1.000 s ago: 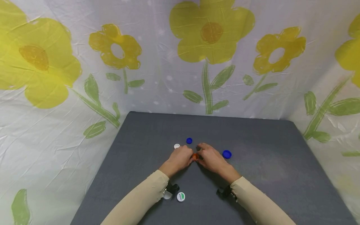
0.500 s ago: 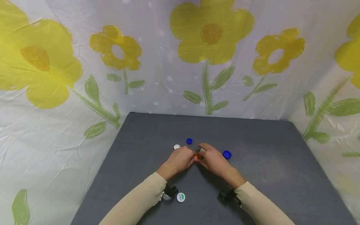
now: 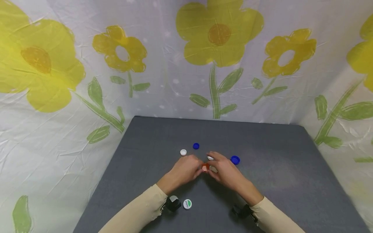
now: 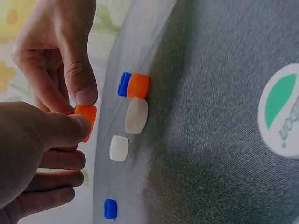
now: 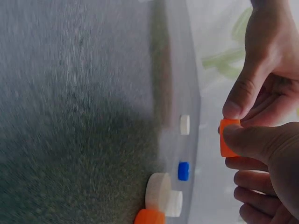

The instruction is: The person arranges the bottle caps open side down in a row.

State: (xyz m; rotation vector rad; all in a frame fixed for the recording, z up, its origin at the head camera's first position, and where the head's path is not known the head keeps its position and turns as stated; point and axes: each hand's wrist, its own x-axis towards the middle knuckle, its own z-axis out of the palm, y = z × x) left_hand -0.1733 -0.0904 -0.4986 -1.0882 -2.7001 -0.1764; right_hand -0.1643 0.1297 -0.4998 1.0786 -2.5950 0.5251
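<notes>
An orange bottle cap is held between both hands, above the table. My left hand pinches it with thumb and fingers from the left. From the right, my right hand pinches the same cap, its thumb at the cap's edge in the left wrist view. Below the hands, a second orange cap lies on the table beside a beige cap. A white cap lies near those two. In the head view, my right hand hides the second orange cap.
The dark grey table has a small blue cap and a white cap farther back. A larger blue cap lies right of my right hand. Nearer is a white cap with a green mark; another pale cap is partly hidden.
Both hands have drawn slightly toward me with the orange cap between them. The white caps beyond the hands show more fully. The caps on the table stay put.
</notes>
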